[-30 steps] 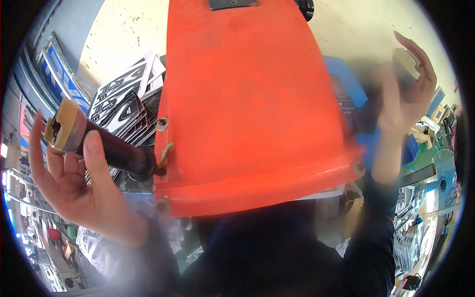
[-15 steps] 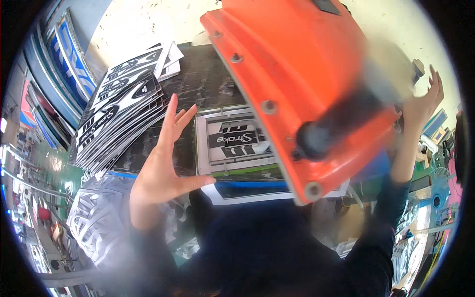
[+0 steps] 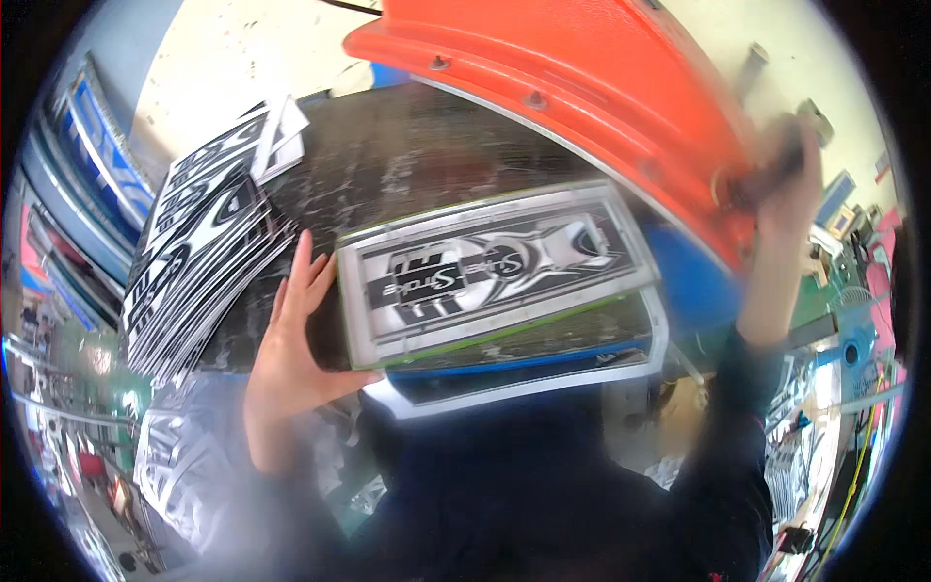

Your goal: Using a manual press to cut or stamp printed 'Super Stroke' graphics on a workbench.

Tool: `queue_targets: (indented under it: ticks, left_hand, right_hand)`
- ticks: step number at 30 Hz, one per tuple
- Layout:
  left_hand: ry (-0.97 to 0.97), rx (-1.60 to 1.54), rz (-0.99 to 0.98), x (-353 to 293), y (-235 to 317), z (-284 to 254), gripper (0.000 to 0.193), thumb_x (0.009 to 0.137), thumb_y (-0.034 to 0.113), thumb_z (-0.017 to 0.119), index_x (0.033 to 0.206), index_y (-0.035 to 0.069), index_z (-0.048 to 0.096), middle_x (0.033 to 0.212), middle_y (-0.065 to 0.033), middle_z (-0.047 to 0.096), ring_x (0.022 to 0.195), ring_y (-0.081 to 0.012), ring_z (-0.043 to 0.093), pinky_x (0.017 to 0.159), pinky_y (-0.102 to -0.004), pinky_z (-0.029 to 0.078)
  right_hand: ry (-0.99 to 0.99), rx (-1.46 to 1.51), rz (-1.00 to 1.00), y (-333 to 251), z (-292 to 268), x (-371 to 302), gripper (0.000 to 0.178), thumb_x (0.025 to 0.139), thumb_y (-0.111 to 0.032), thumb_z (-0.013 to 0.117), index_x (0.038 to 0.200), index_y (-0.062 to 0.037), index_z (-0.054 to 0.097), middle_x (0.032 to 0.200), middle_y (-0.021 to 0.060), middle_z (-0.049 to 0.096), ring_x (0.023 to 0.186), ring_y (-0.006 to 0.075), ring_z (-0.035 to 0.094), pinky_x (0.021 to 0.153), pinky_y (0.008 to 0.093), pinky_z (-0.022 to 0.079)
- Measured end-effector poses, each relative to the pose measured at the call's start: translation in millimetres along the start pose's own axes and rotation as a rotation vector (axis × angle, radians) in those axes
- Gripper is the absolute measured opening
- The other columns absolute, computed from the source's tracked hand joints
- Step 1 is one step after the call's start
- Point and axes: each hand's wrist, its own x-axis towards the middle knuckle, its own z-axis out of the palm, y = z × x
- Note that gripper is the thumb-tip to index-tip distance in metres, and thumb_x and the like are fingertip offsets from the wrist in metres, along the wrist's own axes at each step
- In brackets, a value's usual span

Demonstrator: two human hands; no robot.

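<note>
The orange head (image 3: 582,87) of a press stands swung aside at the upper right. My right hand (image 3: 797,189), blurred by motion, is closed around its black handle (image 3: 766,179). A rectangular cutting die (image 3: 364,335) with a green edge lies on the dark worktop, framing a printed black-and-white sticker sheet (image 3: 509,260). My left hand (image 3: 281,354) is open beside the die's left end, fingers spread upward and thumb stretched toward the near corner. Whether the thumb touches the die, I cannot tell. A white-bordered sheet (image 3: 524,388) sticks out over the worktop's near edge.
A fanned stack of printed sheets (image 3: 199,262) rests on the left of the worktop (image 3: 388,136). Framed screens (image 3: 82,184) lean at the far left. White cut scraps (image 3: 189,456) hang below the stack. Further right stands a fan (image 3: 851,351).
The orange head has swung away to the upper right, uncovering the whole die. My right hand has moved inward onto the handle. My left hand stays open and has shifted slightly left in view.
</note>
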Motion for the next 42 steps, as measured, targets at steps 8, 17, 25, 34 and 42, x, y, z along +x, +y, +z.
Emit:
queue_targets:
  ticks: [8, 17, 25, 34, 42]
  left_hand:
    - [0.066, 0.077, 0.015, -0.2, 2.7, 6.2, 0.121, 0.041, 0.013, 0.083, 0.147, -0.003, 0.026, 0.151, -0.0211, 0.033, 0.137, -0.0315, 0.037, 0.111, -0.0406, 0.029]
    - [0.078, 0.090, 0.023, 2.9, 1.4, 8.8, 0.121, 0.042, 0.016, 0.084, 0.146, -0.006, 0.026, 0.149, -0.0241, 0.033, 0.138, -0.0328, 0.036, 0.110, -0.0402, 0.030]
    - [0.033, 0.050, -0.040, 5.0, 4.5, 8.7, 0.134, 0.042, 0.012, 0.085, 0.150, -0.002, 0.009, 0.137, -0.0269, 0.048, 0.138, -0.0330, 0.035, 0.111, -0.0386, 0.026]
    - [0.005, 0.131, -0.009, 3.6, -0.2, 5.5, 0.133, 0.042, 0.016, 0.087, 0.150, -0.004, 0.011, 0.140, -0.0284, 0.044, 0.139, -0.0343, 0.034, 0.111, -0.0399, 0.026]
    - [0.033, 0.025, -0.032, 2.7, -2.3, 6.2, 0.133, 0.043, 0.017, 0.089, 0.151, -0.002, 0.012, 0.145, -0.0293, 0.036, 0.135, -0.0351, 0.039, 0.108, -0.0379, 0.030]
  right_hand:
    - [0.138, -0.273, -0.193, 38.9, -41.6, 75.6, 0.022, 0.084, -0.020, 0.072, 0.082, -0.0033, 0.058, 0.063, 0.0023, 0.053, 0.055, 0.0121, 0.050, 0.053, 0.0260, 0.043]
    - [0.352, -0.277, -0.135, 60.5, -53.4, 110.6, 0.025, 0.082, -0.022, 0.071, 0.087, -0.0010, 0.059, 0.071, 0.0048, 0.058, 0.060, 0.0134, 0.055, 0.058, 0.0267, 0.047]
    - [-0.045, -0.956, -0.529, 64.2, 2.1, -7.6, 0.071, 0.076, -0.033, 0.075, 0.128, 0.0035, 0.044, 0.127, 0.0216, 0.046, 0.116, 0.0342, 0.048, 0.098, 0.0431, 0.039]
    - [-1.114, -0.893, -0.555, 50.0, 54.8, -114.4, 0.063, 0.067, -0.054, 0.077, 0.100, -0.0035, 0.058, 0.106, 0.0115, 0.054, 0.099, 0.0286, 0.055, 0.085, 0.0424, 0.046]
    - [-1.139, -0.868, -0.588, 53.8, 51.1, -105.2, 0.058, 0.071, -0.057, 0.072, 0.089, -0.0032, 0.060, 0.085, 0.0091, 0.059, 0.079, 0.0265, 0.060, 0.071, 0.0347, 0.050]
